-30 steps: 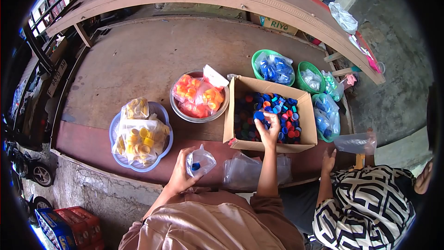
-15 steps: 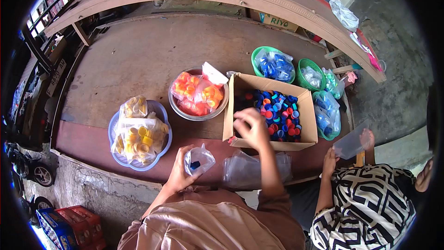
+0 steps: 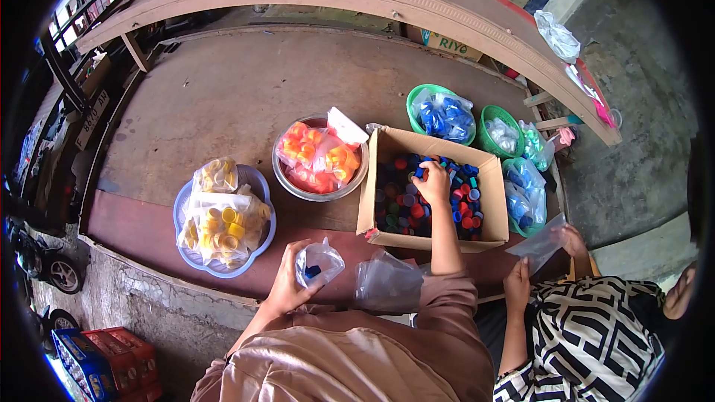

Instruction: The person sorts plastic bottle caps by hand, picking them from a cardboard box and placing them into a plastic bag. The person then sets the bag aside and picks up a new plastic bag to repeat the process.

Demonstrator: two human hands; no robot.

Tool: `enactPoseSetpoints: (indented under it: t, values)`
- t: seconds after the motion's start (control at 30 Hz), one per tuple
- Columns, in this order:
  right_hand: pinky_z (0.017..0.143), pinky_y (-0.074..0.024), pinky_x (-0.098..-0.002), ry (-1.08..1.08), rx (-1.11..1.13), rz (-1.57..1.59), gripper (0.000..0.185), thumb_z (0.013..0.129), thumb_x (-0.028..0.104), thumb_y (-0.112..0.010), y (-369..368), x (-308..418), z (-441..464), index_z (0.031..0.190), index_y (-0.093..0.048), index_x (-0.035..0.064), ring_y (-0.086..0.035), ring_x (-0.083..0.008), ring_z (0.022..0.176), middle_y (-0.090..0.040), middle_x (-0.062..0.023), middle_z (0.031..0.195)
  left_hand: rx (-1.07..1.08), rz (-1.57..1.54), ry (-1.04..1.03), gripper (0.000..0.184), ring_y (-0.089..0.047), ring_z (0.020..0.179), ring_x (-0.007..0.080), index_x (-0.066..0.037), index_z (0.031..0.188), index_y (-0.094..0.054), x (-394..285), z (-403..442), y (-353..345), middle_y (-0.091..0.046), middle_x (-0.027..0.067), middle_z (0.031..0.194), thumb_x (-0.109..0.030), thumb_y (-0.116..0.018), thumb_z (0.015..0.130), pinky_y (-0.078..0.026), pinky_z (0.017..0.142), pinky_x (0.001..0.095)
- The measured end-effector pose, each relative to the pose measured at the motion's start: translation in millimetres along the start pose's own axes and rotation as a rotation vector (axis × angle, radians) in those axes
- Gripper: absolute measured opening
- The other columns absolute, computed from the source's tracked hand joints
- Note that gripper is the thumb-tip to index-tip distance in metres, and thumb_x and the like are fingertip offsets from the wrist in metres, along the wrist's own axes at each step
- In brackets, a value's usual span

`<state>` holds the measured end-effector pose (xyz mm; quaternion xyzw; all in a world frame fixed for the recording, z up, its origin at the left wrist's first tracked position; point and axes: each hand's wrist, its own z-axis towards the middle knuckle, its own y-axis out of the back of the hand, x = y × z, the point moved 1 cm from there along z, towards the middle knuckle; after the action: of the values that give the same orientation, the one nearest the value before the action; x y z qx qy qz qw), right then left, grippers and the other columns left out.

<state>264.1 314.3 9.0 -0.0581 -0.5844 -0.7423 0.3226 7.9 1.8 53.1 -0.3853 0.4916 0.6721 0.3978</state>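
Note:
My left hand (image 3: 287, 283) is closed round a clear plastic bag (image 3: 328, 257) whose mouth gapes open. A dark blue cap (image 3: 312, 272) lies inside it. My right hand (image 3: 434, 184) is down in the cardboard box (image 3: 439, 139), its fingers pinching a blue bottle cap (image 3: 421, 172). Loose blue, red and dark caps (image 3: 468, 208) surround those fingers. On the table edge below the box lie flat clear bags (image 3: 391, 283), partly covered by my right forearm.
A lilac basket (image 3: 269, 234) holds bagged yellow caps; a metal bowl (image 3: 328, 196) holds bagged orange ones. Green baskets (image 3: 412, 113) with bagged caps stand beyond the box. At the right, a co-worker's hands (image 3: 518, 283) hold another clear bag (image 3: 540, 246).
My right hand has moved from above the box's near left side into the caps and closed on a blue one. The left hand stays almost still. The co-worker's bag has tilted.

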Motion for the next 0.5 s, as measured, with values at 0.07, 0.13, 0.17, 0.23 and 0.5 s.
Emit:
enactPoseSetpoints:
  t: [0.07,0.13,0.17,0.23,0.5]
  values:
    - [0.065,-0.0469,-0.0327,0.126,-0.103,0.272,0.030,0.061,0.008,-0.072,17,28,-5,0.089,-0.060,0.0037,-0.058,-0.0246,0.070,-0.060,-0.0105,0.080,-0.001,-0.005,-0.001,0.071,-0.048,0.105,0.0356,0.000,0.122,-0.035,1,0,0,-0.045,0.0202,0.113,-0.010,-0.073,0.063,-0.040,0.091,0.0403]
    - [0.069,-0.0465,-0.0324,0.275,-0.176,0.412,0.033,0.063,0.009,-0.073,43,81,-21,0.094,-0.062,0.0040,-0.059,-0.0212,0.075,-0.061,-0.0093,0.084,-0.002,0.011,-0.018,0.071,-0.048,0.105,0.0357,0.000,0.122,-0.035,1,1,0,-0.045,0.0201,0.113,-0.010,-0.073,0.063,-0.040,0.091,0.0402]
    - [0.072,-0.0458,-0.0320,0.168,-0.082,0.557,0.032,0.064,0.011,-0.074,59,113,-37,0.093,-0.063,0.0041,-0.059,-0.0205,0.077,-0.061,-0.0086,0.084,0.000,0.022,-0.026,0.071,-0.048,0.105,0.0357,0.000,0.122,-0.035,0,3,0,-0.045,0.0201,0.113,-0.010,-0.073,0.063,-0.040,0.090,0.0402]
    - [0.072,-0.0453,-0.0326,0.528,-0.066,0.360,0.034,0.064,0.010,-0.073,80,175,-74,0.096,-0.061,0.0069,-0.058,-0.0240,0.080,-0.060,-0.0070,0.086,-0.010,0.008,-0.027,0.071,-0.048,0.106,0.0356,0.000,0.122,-0.036,-1,5,-1,-0.045,0.0200,0.113,-0.010,-0.073,0.062,-0.040,0.091,0.0402]
    - [0.070,-0.0507,-0.0317,0.617,0.210,0.508,0.032,0.066,0.004,-0.068,85,219,-105,0.096,-0.058,0.0054,-0.060,-0.0235,0.078,-0.056,-0.0087,0.093,-0.035,0.016,-0.063,0.070,-0.049,0.105,0.0348,0.001,0.121,-0.036,-6,9,-1,-0.046,0.0197,0.112,-0.008,-0.074,0.062,-0.041,0.090,0.0401]
